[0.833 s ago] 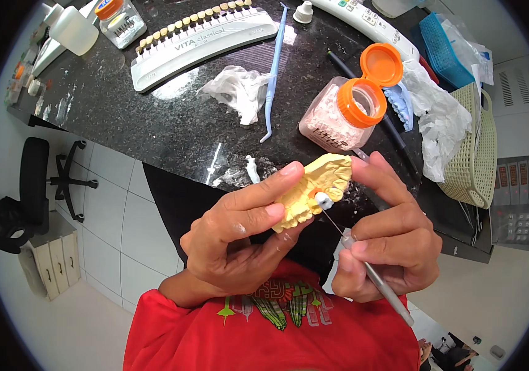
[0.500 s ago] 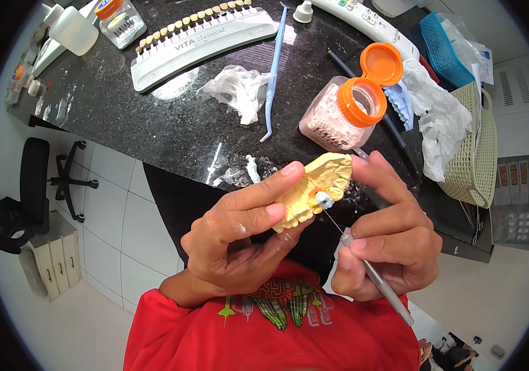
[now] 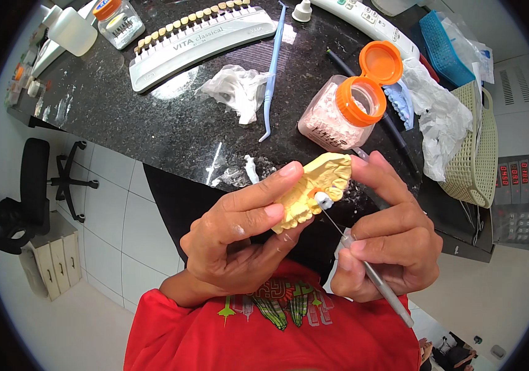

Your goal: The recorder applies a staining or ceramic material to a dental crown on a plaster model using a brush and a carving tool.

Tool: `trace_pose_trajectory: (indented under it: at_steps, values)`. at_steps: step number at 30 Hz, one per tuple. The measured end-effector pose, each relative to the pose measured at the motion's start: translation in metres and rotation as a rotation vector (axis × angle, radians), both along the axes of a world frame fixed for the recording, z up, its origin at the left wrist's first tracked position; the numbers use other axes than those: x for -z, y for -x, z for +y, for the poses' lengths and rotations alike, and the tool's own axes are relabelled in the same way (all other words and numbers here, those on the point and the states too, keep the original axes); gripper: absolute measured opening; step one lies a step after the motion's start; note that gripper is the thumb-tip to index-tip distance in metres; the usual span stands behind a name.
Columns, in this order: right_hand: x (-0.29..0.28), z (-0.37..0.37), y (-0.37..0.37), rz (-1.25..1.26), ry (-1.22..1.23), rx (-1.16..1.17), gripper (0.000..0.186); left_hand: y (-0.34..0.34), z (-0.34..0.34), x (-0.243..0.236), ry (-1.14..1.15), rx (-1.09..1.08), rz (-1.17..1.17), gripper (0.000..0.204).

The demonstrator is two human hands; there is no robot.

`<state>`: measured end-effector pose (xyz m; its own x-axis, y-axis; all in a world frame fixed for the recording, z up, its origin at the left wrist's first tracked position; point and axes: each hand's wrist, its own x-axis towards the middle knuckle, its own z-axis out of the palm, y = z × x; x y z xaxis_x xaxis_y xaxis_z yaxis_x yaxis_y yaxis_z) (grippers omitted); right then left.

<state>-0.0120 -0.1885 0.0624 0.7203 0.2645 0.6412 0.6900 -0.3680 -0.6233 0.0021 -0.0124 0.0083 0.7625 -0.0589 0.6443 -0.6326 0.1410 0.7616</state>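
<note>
Right now, the left hand [image 3: 240,232] has its grip closed around a yellow tooth model [image 3: 295,207], its fingertips pressed on the near left part. The model is tilted in the air, just off the near edge of the black speckled bench [image 3: 103,111] and above the lap. The right hand [image 3: 394,253] has a narrow grip, holding a thin metal tool [image 3: 383,289] much like a pen, while one outstretched finger reaches the model's right end. The tool's fine tip meets the lower edge of a white tooth [image 3: 322,200] set in the model, though whether it truly touches is too small to tell. An orange patch shows just beside that tooth.

Beyond the hands, a clear jar [image 3: 326,117] of pink lumps stands on the bench, its orange lid [image 3: 381,62] flipped open. To its left lie a slim blue stick [image 3: 270,89] and a crumpled tissue [image 3: 236,89], which lies beside the stick's lower half. Farther back sits a curved grey holder [image 3: 202,52] with a row of sample teeth along its top. To the right of the jar are a blue tooth model [image 3: 400,105], crumpled white paper [image 3: 441,123] and a cream basket [image 3: 470,164], with a blue basket [image 3: 441,52] behind.
</note>
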Motion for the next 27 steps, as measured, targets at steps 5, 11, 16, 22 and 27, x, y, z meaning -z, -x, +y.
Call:
trace_pose_trajectory:
  at_steps: [5, 11, 16, 22, 27]
  values:
    - [0.0, 0.0007, -0.0004, -0.003, -0.005, 0.006, 0.019, -0.0002, -0.0002, -0.0002, 0.005, 0.001, 0.007, 0.042]
    - [-0.0001, 0.0005, 0.0001, -0.002, -0.007, 0.012, 0.02, -0.0006, -0.0001, -0.0001, 0.002, 0.008, -0.003, 0.042]
    - [0.0007, 0.002, 0.0002, -0.004, -0.007, 0.013, 0.019, -0.0001, 0.0004, 0.0001, 0.002, 0.0, -0.002, 0.043]
    - [-0.0036, -0.0005, 0.0037, 0.014, 0.009, 0.019, 0.017, -0.0008, -0.0006, -0.0012, 0.001, 0.008, -0.005, 0.043]
    - [-0.0058, -0.0055, 0.0032, 0.066, -0.039, -0.022, 0.021, -0.0007, 0.0031, -0.0009, -0.001, 0.022, 0.013, 0.044]
